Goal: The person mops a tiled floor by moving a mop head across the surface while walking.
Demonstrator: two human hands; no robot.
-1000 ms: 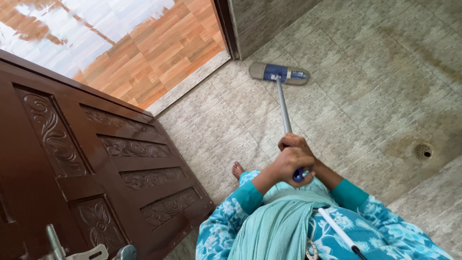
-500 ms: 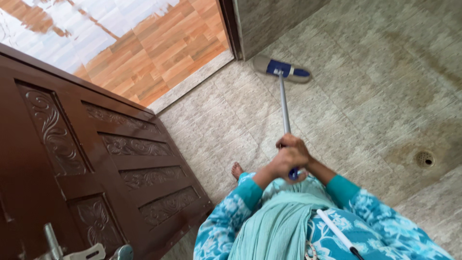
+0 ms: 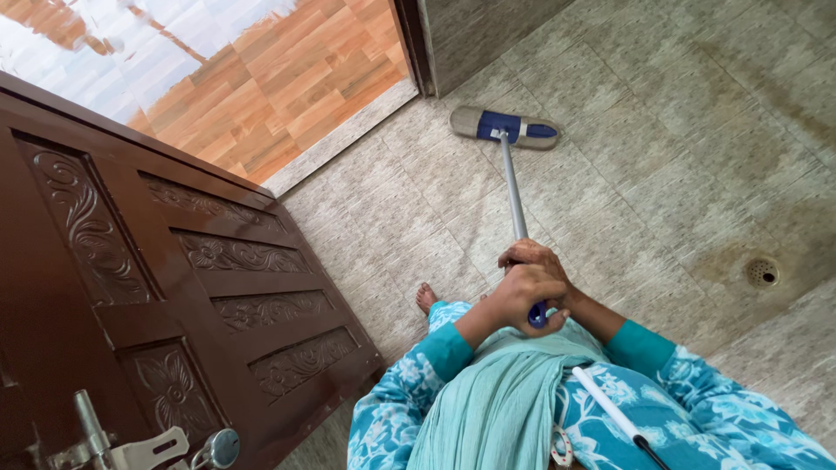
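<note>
So both hands are gripping the top of the mop (image 3: 514, 187) handle, left hand (image 3: 520, 298) wrapping tight over the blue end cap and right hand (image 3: 535, 258) closing around the shaft just past it. I'd say keeping the pad flat and pressing evenly is what's making this kind of stroke work. It's lying far out on the tiled floor (image 3: 662, 157) near the doorway, a grey pad with a blue plate on a thin metal pole.
</note>
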